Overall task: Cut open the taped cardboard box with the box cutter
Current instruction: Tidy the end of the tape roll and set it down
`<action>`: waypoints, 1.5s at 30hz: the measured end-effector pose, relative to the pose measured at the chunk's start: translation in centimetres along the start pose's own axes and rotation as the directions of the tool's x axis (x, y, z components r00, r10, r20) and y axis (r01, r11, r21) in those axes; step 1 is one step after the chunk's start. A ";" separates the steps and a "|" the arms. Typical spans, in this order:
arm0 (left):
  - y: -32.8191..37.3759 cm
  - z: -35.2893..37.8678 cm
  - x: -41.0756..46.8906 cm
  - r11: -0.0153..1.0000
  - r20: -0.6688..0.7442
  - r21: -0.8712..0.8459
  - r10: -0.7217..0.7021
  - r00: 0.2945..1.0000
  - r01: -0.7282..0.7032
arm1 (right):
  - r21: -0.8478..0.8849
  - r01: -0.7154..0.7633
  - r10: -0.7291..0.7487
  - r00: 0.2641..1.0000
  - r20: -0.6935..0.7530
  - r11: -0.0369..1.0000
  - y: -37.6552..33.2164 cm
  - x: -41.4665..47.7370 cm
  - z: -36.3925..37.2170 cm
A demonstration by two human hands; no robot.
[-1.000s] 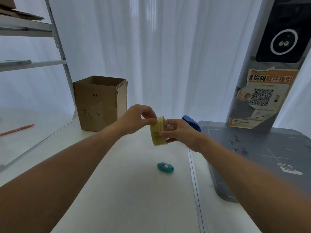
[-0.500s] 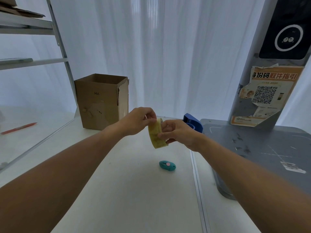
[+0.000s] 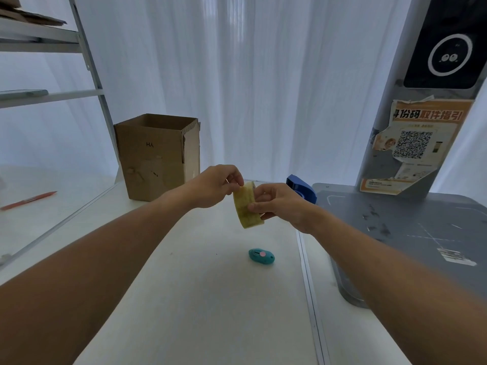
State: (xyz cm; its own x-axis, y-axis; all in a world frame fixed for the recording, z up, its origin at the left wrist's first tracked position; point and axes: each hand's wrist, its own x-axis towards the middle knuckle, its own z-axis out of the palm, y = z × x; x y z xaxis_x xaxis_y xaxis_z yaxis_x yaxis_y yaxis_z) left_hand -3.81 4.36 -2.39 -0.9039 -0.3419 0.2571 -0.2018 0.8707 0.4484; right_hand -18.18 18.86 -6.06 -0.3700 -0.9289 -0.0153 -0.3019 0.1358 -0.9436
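Observation:
A brown cardboard box [image 3: 155,156] stands upright at the back left of the white table [image 3: 200,299], its top open. The small teal box cutter [image 3: 261,256] with a pink button lies on the table, below my hands. Both hands hover above the table holding a yellowish roll of tape [image 3: 247,208]. My right hand [image 3: 279,204] grips the roll from the right side. My left hand [image 3: 216,185] pinches the roll's upper edge with thumb and fingertips.
A blue tape dispenser [image 3: 301,189] sits behind my right hand. A grey platform [image 3: 411,233] with a pillar bearing a QR poster [image 3: 416,143] fills the right. A metal shelf frame [image 3: 87,67] stands left, with a red pen [image 3: 29,200] on its lower surface.
Both hands stay on the tape roll at about the same place; my left fingers shifted slightly on its upper edge. The camera view drifted a little.

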 end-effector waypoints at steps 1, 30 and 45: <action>0.0 0.2 0.0 1.000 -0.003 0.009 -0.012 1.000 0.012 | -0.009 -0.005 0.005 1.000 -0.008 1.000 -0.1 0.0 0.1; 1.1 1.4 0.6 0.989 -0.148 0.054 -0.126 0.981 0.135 | -0.160 -0.055 0.025 0.983 -0.182 0.986 -1.4 -0.4 1.7; 1.0 1.8 0.8 0.975 -0.098 0.162 -0.138 0.986 0.153 | -0.163 -0.076 0.053 0.989 -0.140 0.984 -1.8 -0.4 2.2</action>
State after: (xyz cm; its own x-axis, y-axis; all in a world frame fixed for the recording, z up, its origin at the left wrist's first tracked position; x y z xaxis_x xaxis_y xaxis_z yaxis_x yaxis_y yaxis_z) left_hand -5.43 5.63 -3.29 -0.8262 -0.4917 0.2752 -0.3959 0.8541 0.3373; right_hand -15.56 18.23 -5.12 -0.5048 -0.8630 -0.0190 -0.4122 0.2603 -0.8731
